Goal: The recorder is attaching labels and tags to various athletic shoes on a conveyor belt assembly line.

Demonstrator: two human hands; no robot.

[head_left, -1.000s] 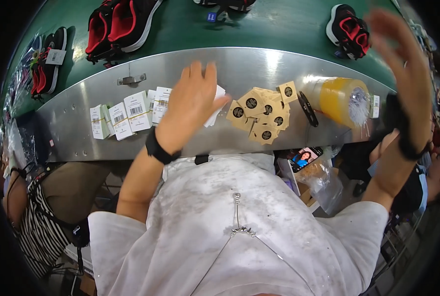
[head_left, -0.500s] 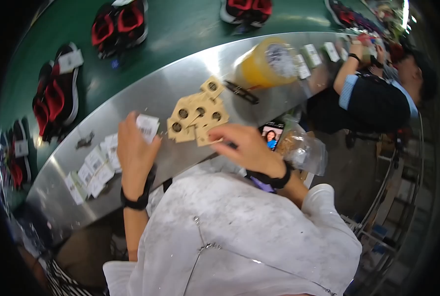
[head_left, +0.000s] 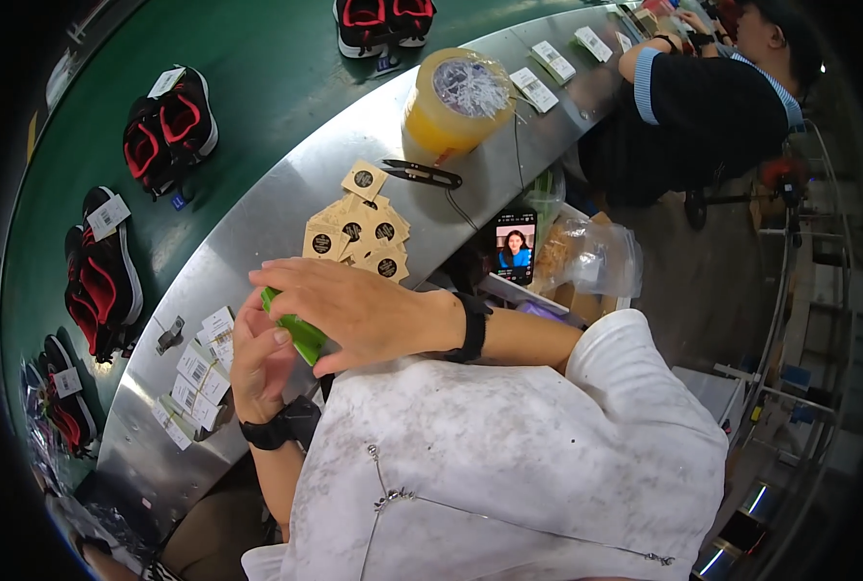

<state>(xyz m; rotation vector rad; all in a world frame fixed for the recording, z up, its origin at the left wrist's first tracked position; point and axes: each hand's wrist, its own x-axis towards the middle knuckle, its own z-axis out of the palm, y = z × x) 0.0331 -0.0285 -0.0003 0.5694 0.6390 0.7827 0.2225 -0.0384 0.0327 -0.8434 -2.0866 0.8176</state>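
Observation:
My left hand (head_left: 259, 360) and my right hand (head_left: 359, 308) meet just in front of the metal ledge. Between them is a flat green tag (head_left: 298, 327). The left thumb presses on the tag's near side, and the right fingers curl over its top. The right hand hides part of it. Beyond the right hand lies a loose pile of square tan cards (head_left: 351, 232) with black round prints. Beside my left hand, several white barcode tags (head_left: 197, 366) overlap on the ledge.
A large yellowish tape roll (head_left: 456, 107) and black thread snips (head_left: 422, 174) sit on the metal ledge (head_left: 257, 218). Black-red shoes (head_left: 170, 126) stand on the green belt (head_left: 267, 87). A lit phone (head_left: 515, 247) rests near clear bags (head_left: 596, 261). A co-worker (head_left: 703, 107) sits at right.
My right hand has left the tan cards and moved left to my left hand. The left hand's white tag no longer shows; a green tag is between both hands. The view has shifted.

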